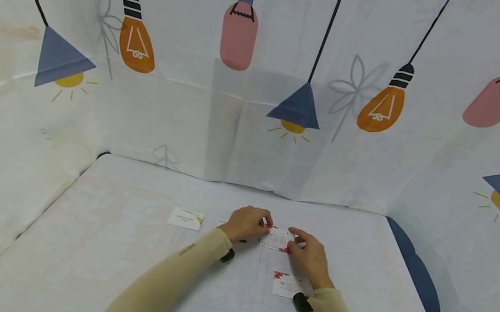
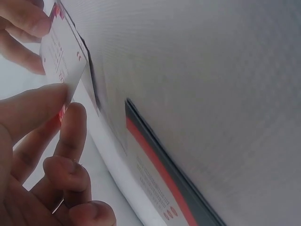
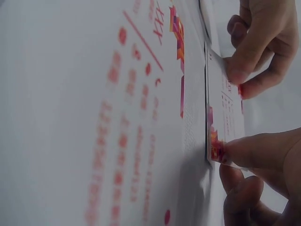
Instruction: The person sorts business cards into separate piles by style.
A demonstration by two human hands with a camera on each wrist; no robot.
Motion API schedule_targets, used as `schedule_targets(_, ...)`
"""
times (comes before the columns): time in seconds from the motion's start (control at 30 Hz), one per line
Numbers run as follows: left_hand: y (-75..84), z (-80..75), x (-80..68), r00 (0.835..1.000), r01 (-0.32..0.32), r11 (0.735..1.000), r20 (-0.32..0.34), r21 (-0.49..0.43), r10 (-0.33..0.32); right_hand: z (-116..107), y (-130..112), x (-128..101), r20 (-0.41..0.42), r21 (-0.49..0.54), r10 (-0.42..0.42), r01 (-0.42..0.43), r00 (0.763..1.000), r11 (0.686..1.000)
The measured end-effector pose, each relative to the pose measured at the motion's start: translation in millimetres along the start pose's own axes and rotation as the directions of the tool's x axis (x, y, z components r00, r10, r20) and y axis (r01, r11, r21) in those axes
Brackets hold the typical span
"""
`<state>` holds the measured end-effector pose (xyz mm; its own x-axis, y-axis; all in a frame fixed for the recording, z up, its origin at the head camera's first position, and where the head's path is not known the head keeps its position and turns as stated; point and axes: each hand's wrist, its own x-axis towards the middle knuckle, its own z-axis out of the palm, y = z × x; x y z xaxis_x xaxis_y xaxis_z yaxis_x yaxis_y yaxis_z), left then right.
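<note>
Now, step: I am lifting the red-printed card (image 1: 277, 237) off the table (image 1: 114, 243), judging by its raised edge.
Left hand (image 1: 245, 223): pinching the card's left end.
Right hand (image 1: 309, 257): pinching its right end.
Landmark: a second red card (image 1: 284, 285) is lying just nearer me; a green card (image 1: 186, 218) is lying left.
Next: calling for steady, level pinches.
</note>
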<state>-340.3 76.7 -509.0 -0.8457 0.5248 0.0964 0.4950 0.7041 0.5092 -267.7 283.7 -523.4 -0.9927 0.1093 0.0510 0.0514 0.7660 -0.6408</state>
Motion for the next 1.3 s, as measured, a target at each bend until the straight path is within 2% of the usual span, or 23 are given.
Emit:
schedule_targets(0.43,1.9,0.7,-1.3,0.998,0.041,0.999,0.04,0.0,-0.041,2.0,1.2,-0.3,0.008,-0.058,-0.011,0.011,1.0,0.998)
schedule_targets(0.87,4.0,0.9,-0.2,0.998,0.042,0.994,0.043,0.097,-0.047,2.3,1.8,3.2,0.041,-0.097,-0.015,0.019,0.999,0.995)
schedule_targets(1.3,1.9,0.0,-3.2,0.998,0.047,0.998,0.041,0.048,-0.049,1.5,4.1,1.5,0.022,-0.069,-0.022,0.023,1.0,0.997)
